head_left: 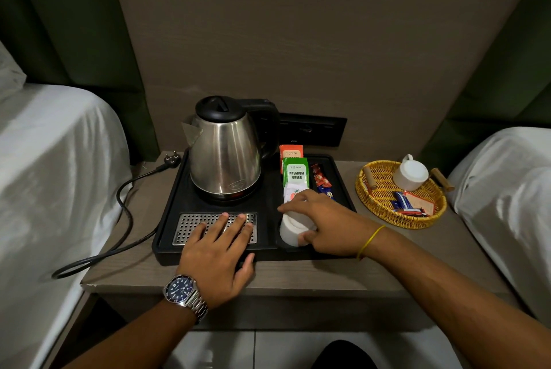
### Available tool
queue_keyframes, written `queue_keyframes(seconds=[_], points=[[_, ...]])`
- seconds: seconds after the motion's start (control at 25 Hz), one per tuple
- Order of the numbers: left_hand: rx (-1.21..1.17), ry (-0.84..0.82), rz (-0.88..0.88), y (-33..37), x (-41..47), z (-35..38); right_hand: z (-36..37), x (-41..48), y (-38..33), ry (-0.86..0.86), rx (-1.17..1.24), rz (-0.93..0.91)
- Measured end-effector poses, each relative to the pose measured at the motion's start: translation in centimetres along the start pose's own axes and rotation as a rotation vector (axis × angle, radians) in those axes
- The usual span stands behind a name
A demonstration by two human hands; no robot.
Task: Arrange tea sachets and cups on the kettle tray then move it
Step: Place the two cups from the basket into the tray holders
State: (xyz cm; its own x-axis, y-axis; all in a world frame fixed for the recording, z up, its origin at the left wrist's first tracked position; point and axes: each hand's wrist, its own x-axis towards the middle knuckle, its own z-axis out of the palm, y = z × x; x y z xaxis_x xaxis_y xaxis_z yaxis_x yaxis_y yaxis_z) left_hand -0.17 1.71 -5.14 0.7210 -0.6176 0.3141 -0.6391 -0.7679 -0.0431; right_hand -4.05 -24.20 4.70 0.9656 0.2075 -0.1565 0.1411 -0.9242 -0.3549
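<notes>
We see the black rectangular plastic kettle tray [343,180] sitting on the grey-brown wooden bedside table [298,276], between two beds with white sheets. At the tray's near right corner, in a round recess, a white ceramic cup [293,231] stands upside down, and our right hand [325,219] wraps over it from the right, fingers across its top and thumb at its near side, gripping the cup. Just beyond the cup, in the tray's right compartment, tea sachets stand in a row: a green-and-white sachet marked "Premium Green" [296,173] in front, an orange sachet [290,150] behind it, and a white one [290,193] nearest our fingers. Red and blue packets [320,179] lie beside them to the right.

Our left hand [219,246] lies flat and spread on the perforated steel drip grille [190,224] at the tray's near left, thumb over the near rim, holding nothing. A steel-banded blue-faced wristwatch [182,291] sits on that wrist.

At the far left of the tray stands the stainless steel kettle with a black lid [225,157]. Its black power cord [122,210] trails off the table to the left, unplugged.

On the table to the right, apart from the tray, a round yellow wicker basket [375,207] holds a second white cup [411,174], upside down, and a few packets [413,204].
</notes>
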Motion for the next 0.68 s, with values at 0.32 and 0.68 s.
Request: queue_keyframes(seconds=[0.32, 0.68], points=[[0.005, 0.023, 0.008, 0.0, 0.0, 0.3, -9.6, 0.3, 10.3, 0.356, -0.056, 0.237], [0.01, 0.017, 0.0, 0.1, -0.1, -0.1, -8.9, -2.6, 24.3, 0.222, -0.153, 0.731]])
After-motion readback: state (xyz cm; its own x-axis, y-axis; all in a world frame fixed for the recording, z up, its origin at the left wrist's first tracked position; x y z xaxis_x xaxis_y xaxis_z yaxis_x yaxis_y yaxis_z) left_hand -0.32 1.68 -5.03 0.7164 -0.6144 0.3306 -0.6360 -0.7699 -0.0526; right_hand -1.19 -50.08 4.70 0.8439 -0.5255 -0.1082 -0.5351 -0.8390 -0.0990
